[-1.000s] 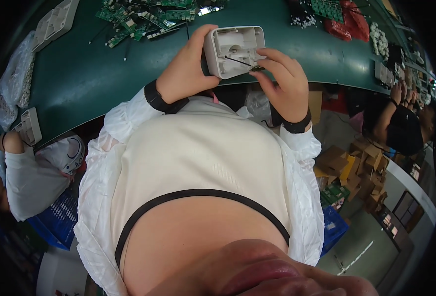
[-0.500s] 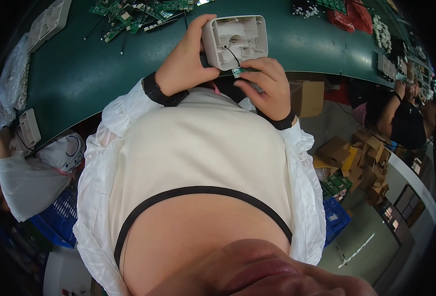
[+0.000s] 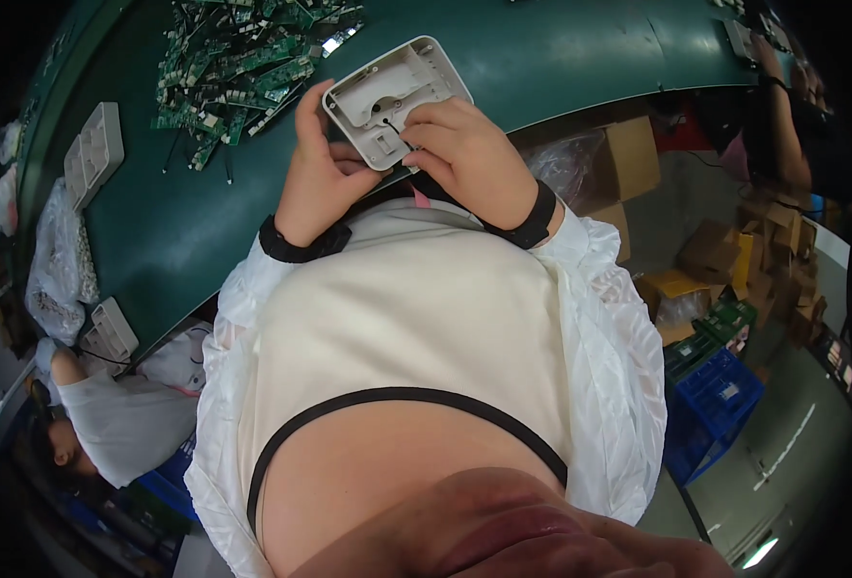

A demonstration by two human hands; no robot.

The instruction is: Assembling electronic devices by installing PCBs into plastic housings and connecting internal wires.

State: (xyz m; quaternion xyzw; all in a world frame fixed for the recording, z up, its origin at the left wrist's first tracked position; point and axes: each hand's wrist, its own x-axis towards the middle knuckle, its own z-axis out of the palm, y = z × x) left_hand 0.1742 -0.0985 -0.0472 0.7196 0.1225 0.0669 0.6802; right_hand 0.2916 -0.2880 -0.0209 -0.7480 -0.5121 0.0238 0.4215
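Note:
A white plastic housing point(image 3: 373, 89), hollow side up with posts and ribs inside, is tilted over the front edge of the green workbench point(image 3: 561, 58). My left hand point(image 3: 315, 188) grips its left and near side, thumb and fingers around the wall. From a hole inside the housing a short black cable point(image 3: 391, 126) runs toward my right hand point(image 3: 469, 159). The fingers of that hand are pinched together at the housing's right side, on the small green circuit board at the cable's end. They hide nearly all of the board.
Many green circuit boards point(image 3: 243, 72) lie piled beyond my left hand. Another white housing point(image 3: 95, 154) and a clear plastic bag point(image 3: 58, 260) are at left. A person in grey point(image 3: 127, 424) sits there. Cardboard boxes point(image 3: 633, 159) and a blue crate point(image 3: 715, 405) stand at right, near another person's arm point(image 3: 782, 140).
The housing has shifted left and turned counterclockwise in my left hand. My right hand has moved in over its right side, and the board is now mostly hidden. The view has swung toward the left.

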